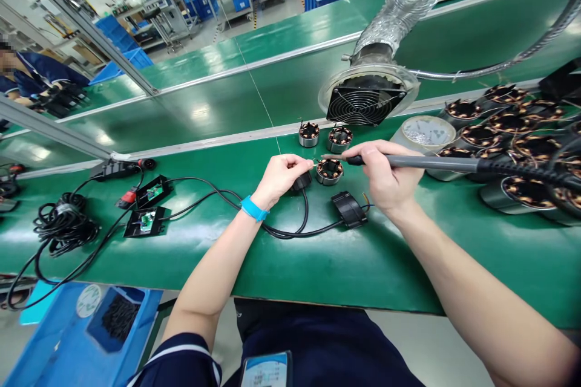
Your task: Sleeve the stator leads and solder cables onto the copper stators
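A badge (265,370) on the person's dark shirt lies nearest the camera. Ahead, a copper-wound ring (330,173) sits on the green bench (385,272), between the hands. The right hand (391,180) grips a soldering iron (436,162), its tip at the ring's far edge. The left hand (278,180) pinches something too small to tell beside the ring, over a black cap (302,182). Another cap (347,210) lies nearer the person. Two similar rings (309,135) stand behind; a fan (363,105) hangs beyond them.
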A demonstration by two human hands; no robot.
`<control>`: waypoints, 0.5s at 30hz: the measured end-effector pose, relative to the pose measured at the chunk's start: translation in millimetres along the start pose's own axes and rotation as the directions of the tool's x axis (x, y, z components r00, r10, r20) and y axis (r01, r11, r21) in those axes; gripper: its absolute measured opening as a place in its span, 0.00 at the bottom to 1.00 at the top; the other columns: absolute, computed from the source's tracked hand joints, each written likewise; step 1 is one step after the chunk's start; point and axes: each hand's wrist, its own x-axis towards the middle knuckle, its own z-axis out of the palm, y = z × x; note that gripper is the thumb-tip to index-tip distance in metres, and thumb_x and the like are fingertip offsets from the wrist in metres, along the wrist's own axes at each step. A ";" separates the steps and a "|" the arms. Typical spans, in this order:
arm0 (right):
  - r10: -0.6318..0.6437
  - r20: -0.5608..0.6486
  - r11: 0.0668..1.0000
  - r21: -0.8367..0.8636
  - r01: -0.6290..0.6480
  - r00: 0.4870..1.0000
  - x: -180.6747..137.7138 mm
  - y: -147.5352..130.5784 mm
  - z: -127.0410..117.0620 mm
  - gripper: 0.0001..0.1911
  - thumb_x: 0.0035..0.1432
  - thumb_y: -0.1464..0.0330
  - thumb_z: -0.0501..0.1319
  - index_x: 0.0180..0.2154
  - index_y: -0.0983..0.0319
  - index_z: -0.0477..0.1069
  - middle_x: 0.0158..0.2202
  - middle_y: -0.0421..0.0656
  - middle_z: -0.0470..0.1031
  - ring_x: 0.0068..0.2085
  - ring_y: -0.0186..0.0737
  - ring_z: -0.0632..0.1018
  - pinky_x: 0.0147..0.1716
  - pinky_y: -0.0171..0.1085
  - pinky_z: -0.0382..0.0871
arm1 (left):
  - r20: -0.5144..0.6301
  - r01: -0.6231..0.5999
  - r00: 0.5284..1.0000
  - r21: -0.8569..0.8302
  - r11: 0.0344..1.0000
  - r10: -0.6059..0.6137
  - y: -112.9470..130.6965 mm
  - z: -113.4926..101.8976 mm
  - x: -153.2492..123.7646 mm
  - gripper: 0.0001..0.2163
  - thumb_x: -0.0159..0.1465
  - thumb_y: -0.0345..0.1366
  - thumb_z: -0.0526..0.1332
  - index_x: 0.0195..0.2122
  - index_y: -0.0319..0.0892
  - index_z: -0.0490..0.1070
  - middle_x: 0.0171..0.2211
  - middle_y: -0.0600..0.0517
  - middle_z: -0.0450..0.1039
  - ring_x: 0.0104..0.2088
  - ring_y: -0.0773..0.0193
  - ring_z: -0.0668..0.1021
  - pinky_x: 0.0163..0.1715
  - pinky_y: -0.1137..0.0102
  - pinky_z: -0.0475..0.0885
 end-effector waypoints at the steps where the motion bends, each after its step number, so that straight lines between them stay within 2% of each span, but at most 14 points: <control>1: 0.006 0.025 1.000 0.006 -0.006 1.000 -1.5 1.1 -1.2 0.17 0.69 0.60 0.56 0.32 0.55 0.81 0.27 0.43 0.78 0.31 0.47 0.81 0.33 0.47 0.80 | -0.003 0.001 1.000 0.010 1.000 -0.001 -0.2 0.3 0.1 0.14 0.56 0.47 0.70 0.30 0.39 0.81 0.30 0.49 0.79 0.32 0.65 0.74 0.33 0.69 0.65; 4: 0.005 0.082 1.000 0.024 -0.007 0.997 -3.4 1.2 -3.1 0.16 0.68 0.60 0.57 0.32 0.54 0.81 0.25 0.43 0.77 0.28 0.46 0.80 0.29 0.46 0.78 | -0.012 0.005 1.000 0.022 1.000 -0.005 -0.7 0.7 0.4 0.15 0.57 0.48 0.70 0.29 0.39 0.81 0.28 0.50 0.77 0.30 0.66 0.72 0.31 0.69 0.63; 15: -0.116 0.139 0.989 0.112 0.101 0.983 1.6 -3.6 -0.5 0.14 0.65 0.68 0.58 0.30 0.55 0.80 0.29 0.40 0.81 0.29 0.43 0.81 0.31 0.42 0.78 | -0.019 -0.017 1.000 0.012 1.000 0.017 -0.2 1.9 0.5 0.18 0.56 0.50 0.71 0.30 0.38 0.81 0.27 0.51 0.75 0.29 0.67 0.69 0.30 0.70 0.60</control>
